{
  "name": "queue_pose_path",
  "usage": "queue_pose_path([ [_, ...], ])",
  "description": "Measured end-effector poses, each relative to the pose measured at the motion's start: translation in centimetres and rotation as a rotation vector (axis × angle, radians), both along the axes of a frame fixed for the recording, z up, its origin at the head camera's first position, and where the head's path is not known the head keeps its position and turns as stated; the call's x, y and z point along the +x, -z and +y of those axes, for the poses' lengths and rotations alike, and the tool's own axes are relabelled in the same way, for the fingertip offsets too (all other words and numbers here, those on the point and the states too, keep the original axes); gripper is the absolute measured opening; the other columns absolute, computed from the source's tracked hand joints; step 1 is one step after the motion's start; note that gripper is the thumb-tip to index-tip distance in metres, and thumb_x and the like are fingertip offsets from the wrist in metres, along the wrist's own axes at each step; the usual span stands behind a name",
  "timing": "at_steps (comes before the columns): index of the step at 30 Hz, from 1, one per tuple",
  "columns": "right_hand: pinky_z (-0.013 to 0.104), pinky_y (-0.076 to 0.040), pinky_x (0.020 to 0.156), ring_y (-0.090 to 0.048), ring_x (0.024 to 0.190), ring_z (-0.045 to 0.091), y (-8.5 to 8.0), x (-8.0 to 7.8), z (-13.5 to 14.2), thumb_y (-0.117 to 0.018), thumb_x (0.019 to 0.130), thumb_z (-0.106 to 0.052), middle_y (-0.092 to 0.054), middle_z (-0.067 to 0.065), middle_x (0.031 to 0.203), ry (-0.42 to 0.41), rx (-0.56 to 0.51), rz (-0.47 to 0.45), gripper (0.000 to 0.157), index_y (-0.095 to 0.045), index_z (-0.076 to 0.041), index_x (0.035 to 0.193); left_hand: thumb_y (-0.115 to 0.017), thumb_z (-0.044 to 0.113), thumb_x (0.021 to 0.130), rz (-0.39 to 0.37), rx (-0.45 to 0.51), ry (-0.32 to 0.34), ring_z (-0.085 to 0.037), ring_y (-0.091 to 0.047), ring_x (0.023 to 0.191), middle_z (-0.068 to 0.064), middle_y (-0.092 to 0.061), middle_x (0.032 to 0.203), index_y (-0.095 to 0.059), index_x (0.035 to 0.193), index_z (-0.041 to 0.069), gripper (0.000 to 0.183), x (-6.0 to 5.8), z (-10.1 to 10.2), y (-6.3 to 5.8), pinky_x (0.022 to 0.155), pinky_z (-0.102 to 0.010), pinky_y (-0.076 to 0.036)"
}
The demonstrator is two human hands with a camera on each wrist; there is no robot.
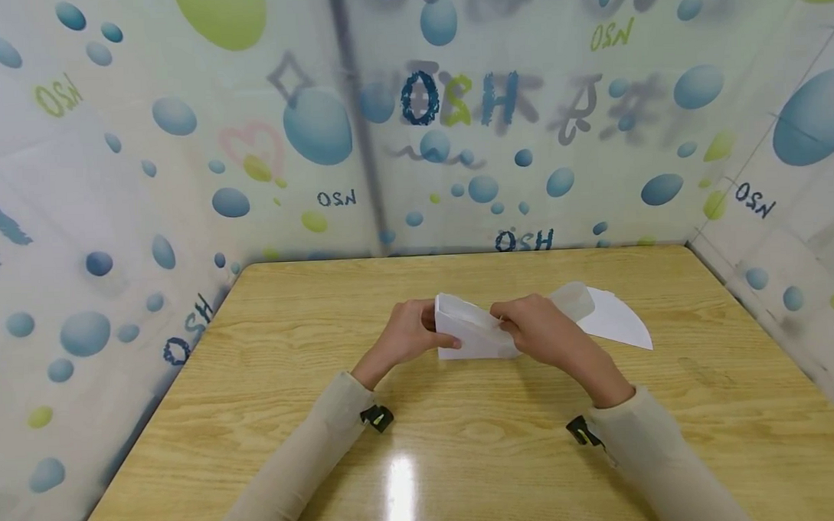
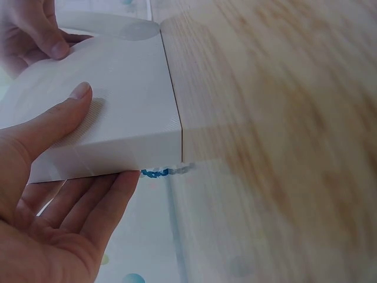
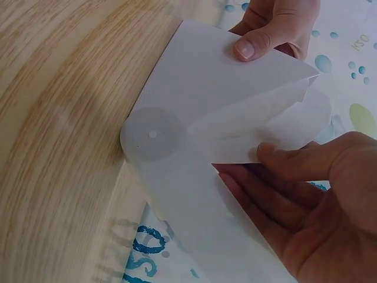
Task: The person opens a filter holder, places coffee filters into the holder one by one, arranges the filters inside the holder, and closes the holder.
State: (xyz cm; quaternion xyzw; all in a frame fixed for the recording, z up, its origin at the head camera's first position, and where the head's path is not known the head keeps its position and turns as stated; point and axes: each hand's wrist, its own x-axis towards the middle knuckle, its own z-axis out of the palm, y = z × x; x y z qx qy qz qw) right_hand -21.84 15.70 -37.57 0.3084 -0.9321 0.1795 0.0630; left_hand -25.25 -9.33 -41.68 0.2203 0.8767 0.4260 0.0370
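Observation:
A white paper box (image 1: 468, 344) stands on its edge near the middle of the table. My left hand (image 1: 412, 331) grips its left end, thumb on the near face and fingers on the opposite side. With thumb and fingers, my right hand (image 1: 540, 329) pinches a thin white edge at the right part of the box. In the right wrist view, that white flap (image 3: 235, 127) stands away from the flat face, and a rounded translucent piece (image 3: 152, 134) with a small pale dot lies at the corner. Beyond the right hand extends a white fan-shaped part (image 1: 619, 320); its join is hidden.
The wooden table (image 1: 308, 295) spreads around both hands. A patterned curtain (image 1: 455, 175) hangs behind it and along both sides. Dark clips (image 1: 377, 417) sit at the sleeve cuffs. Light glares off the table's near part.

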Motion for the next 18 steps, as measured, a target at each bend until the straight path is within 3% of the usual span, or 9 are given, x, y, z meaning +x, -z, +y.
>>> queue_pose_path([
  [8, 0.030, -0.053, 0.067, -0.058, 0.067, 0.011, -0.04, 0.11, -0.14, -0.066, 0.097, 0.000, -0.078, 0.007, 0.093, 0.010, 0.024, -0.009, 0.013, -0.074, -0.010, 0.102, -0.092, 0.023, 0.078, -0.006, 0.008, 0.004, -0.014, -0.077, 0.087, -0.003, -0.080, 0.105, -0.075, 0.119, 0.015, 0.045, 0.02, -0.03, -0.09, 0.075, -0.031, -0.062],
  [18, 0.041, -0.062, 0.080, -0.073, 0.087, 0.021, -0.15, 0.37, -0.21, -0.061, 0.099, 0.002, -0.079, 0.012, 0.109, 0.033, 0.065, -0.036, 0.022, -0.076, -0.007, 0.113, -0.093, 0.025, 0.078, 0.011, -0.016, 0.000, -0.011, -0.076, 0.084, -0.003, -0.081, 0.102, -0.076, 0.115, 0.014, 0.042, 0.06, 0.00, -0.15, 0.073, -0.028, -0.060],
])
